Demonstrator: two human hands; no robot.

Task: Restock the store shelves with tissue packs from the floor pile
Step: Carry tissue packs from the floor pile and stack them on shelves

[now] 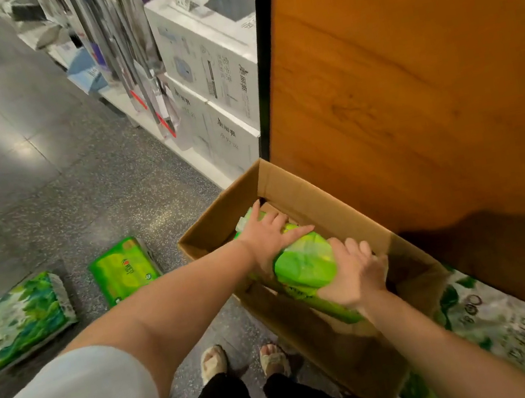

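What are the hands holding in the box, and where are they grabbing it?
Both hands hold a bright green tissue pack inside the cardboard box. The left hand lies over its far end, the right hand clasps its near end.

Counts around the carton

One carton point(291, 190); one green pack point(307, 266) inside it, two packs left of it on the floor point(122, 270) point(21, 321), one large pack point(505, 328) right of it; two hands point(269, 236) point(357, 273).
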